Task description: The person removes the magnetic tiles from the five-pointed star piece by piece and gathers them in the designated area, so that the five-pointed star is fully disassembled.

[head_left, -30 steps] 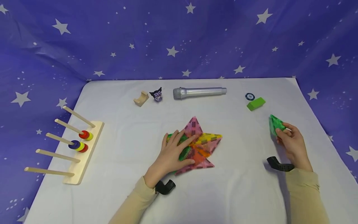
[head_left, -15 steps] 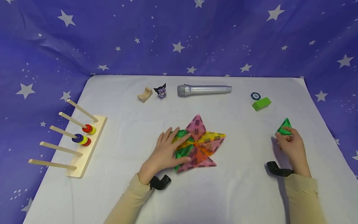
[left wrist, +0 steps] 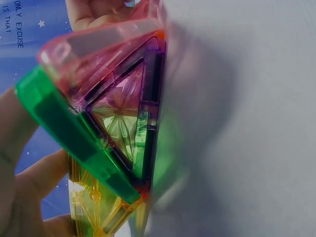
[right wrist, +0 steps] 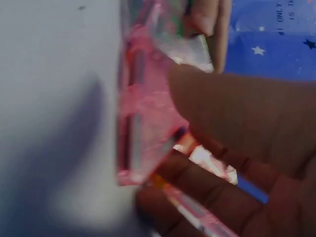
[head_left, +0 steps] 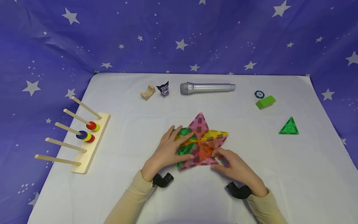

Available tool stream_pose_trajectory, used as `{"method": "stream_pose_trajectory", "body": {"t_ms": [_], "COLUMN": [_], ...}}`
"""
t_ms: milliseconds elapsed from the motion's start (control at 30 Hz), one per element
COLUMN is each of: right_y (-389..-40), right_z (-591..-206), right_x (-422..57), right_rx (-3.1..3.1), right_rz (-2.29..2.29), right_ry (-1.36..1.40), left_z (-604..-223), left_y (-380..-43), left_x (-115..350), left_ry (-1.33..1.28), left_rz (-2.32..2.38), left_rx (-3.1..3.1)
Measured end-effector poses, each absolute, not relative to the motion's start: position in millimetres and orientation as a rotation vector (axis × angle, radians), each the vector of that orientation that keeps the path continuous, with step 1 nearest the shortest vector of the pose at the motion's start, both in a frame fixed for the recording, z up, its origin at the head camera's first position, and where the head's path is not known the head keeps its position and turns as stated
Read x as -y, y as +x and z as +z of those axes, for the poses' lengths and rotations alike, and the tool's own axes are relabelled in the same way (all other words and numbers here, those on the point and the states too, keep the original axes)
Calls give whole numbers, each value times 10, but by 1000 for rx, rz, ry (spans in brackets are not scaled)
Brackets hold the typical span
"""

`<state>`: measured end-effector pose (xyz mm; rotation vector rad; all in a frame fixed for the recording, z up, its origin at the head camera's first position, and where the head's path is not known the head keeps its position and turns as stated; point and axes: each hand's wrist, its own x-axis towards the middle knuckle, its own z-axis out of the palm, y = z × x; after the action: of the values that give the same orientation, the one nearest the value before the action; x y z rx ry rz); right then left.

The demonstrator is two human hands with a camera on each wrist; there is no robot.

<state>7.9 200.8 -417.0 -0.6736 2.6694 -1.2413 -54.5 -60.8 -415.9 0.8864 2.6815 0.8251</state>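
Note:
A star-shaped build of magnetic tiles [head_left: 199, 125] in pink, yellow, green and orange lies mid-table in the head view. My left hand [head_left: 165, 152] rests across its left side with spread, fairly straight fingers. Green and pink edges of the build [left wrist: 64, 133] fill much of the left wrist view. At the lower right point, my right hand [head_left: 233, 163] pinches a pink tile [right wrist: 143, 113] between thumb and fingers. Part of the build is hidden under the hands. A loose green triangular magnetic tile [head_left: 289, 127] lies flat to the right, apart from both hands.
A wooden peg stand [head_left: 95, 140] with coloured rings is at left. Along the back lie a wooden arch block [head_left: 147, 92], a small figurine [head_left: 163, 89], a silver microphone [head_left: 208, 88], a round chip [head_left: 259, 94] and a green block [head_left: 265, 102].
My right hand has let go of the green triangular tile, leaving it flat on the table, and moved left to the star build. The left hand stays on the build.

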Motion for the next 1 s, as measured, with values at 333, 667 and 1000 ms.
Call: {"method": "stream_pose_trajectory", "body": {"t_ms": [333,667,1000], "right_y": [63,104,80], "right_z": [-4285,-4287,-4367], "right_x": [-1953,-1984,-2042], "right_rx": [-2542,-2438,-2183], "right_rz": [-1382,-1468,-1671], "right_ry": [-735,-610,-548], "left_z": [-4143,-4163,-4167], "left_y": [-546,-546,-550], "left_x": [613,575,572], "left_ry": [853,861,834], "left_rz": [831,824,839], "left_rx": [-2671,-2667,-2678]}}
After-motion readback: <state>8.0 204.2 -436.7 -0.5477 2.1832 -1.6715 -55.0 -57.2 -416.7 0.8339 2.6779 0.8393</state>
